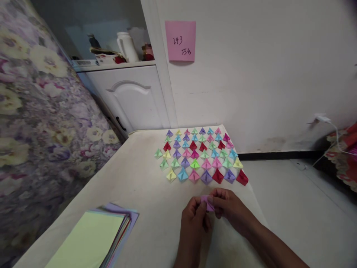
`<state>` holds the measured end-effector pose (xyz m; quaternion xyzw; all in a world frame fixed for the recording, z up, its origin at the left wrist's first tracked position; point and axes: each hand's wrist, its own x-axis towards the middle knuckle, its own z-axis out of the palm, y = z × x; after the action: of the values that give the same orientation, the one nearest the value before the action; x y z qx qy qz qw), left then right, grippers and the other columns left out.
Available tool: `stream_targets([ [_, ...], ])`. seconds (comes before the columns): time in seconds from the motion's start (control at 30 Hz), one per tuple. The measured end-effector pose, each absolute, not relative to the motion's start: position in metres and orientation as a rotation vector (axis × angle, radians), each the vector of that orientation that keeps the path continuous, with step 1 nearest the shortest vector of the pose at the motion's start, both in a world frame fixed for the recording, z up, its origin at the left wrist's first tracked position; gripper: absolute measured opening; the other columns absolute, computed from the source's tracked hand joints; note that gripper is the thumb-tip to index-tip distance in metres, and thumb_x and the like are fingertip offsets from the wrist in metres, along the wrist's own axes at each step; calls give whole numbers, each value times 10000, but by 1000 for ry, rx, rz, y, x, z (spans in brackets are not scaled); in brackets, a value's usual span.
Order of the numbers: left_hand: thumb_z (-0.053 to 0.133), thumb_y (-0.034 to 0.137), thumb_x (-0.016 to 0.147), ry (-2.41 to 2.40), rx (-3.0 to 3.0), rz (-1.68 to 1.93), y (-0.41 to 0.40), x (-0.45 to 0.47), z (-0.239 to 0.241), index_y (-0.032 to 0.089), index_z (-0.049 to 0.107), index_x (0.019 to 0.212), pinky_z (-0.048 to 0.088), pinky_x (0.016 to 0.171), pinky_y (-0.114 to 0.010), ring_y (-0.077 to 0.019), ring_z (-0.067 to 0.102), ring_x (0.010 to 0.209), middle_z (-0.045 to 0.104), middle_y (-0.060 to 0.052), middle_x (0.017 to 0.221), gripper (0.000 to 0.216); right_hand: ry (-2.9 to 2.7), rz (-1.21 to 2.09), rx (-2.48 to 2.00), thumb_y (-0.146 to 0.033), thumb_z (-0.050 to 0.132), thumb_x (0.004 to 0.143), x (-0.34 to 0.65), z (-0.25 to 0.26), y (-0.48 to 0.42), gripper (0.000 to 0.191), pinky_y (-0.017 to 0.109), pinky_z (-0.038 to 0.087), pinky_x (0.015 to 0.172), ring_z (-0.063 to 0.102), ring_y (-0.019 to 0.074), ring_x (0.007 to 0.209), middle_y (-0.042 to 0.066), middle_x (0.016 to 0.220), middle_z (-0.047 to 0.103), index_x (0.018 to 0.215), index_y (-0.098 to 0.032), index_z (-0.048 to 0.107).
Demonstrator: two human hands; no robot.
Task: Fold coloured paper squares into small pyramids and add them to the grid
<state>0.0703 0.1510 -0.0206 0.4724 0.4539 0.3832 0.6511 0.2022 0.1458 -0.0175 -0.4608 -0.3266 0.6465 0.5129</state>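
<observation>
Between my two hands is a small folded piece of pink-purple paper (207,203), held just above the near part of the table. My left hand (194,216) pinches its left side, with the thumb lying on the front. From the right, my right hand (227,204) grips the other edge between thumb and fingers. Beyond them stand several rows of small folded paper shapes in many colours, among them a purple one (206,177), a dark red one (218,176) and a blue one (183,174).
A stack of coloured paper sheets (89,238) lies at the left front of the cream-covered table (134,178). A floral curtain (55,111) hangs along the left. Behind are a white cabinet (134,96) and a wall bearing a pink note (181,41).
</observation>
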Motion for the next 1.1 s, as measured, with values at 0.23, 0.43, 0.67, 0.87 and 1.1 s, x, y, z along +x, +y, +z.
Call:
stream_targets([
  [0.23, 512, 355, 836, 881, 917, 898, 151, 69, -23, 138, 557, 751, 270, 457, -178, -59, 354, 461, 464, 46, 493, 237, -520, 1794, -920, -254, 698, 707, 203, -24, 146, 201, 162, 367, 447, 426, 35, 430, -48, 492, 499, 668, -124, 550],
  [0.43, 539, 336, 825, 868, 890, 901, 153, 67, -22, 137, 562, 729, 251, 442, -175, -48, 340, 431, 458, 50, 466, 222, -308, 1888, -811, -170, 700, 708, 200, -33, 145, 159, 132, 403, 458, 445, 20, 433, -50, 509, 514, 680, -125, 550],
  [0.67, 556, 283, 820, 785, 770, 960, 152, 69, -18, 129, 573, 726, 316, 481, -170, -51, 412, 461, 536, 21, 525, 181, -280, 1846, -758, -186, 703, 709, 192, -36, 144, 172, 161, 427, 487, 484, 48, 448, -54, 498, 506, 673, -147, 540],
  [0.87, 575, 237, 809, 662, 538, 1004, 152, 70, -18, 137, 569, 727, 409, 580, -194, -73, 512, 521, 572, 8, 548, 130, -321, 1795, -661, -247, 693, 723, 180, -29, 140, 177, 165, 394, 511, 518, 73, 521, -18, 559, 557, 682, -146, 554],
  [1.1, 637, 203, 764, 629, 378, 990, 151, 70, -12, 122, 569, 660, 417, 554, -135, -43, 508, 521, 564, 3, 554, 149, -177, 1777, -644, -215, 757, 643, 169, -25, 136, 199, 153, 387, 541, 485, 50, 523, -37, 575, 543, 683, -141, 577],
])
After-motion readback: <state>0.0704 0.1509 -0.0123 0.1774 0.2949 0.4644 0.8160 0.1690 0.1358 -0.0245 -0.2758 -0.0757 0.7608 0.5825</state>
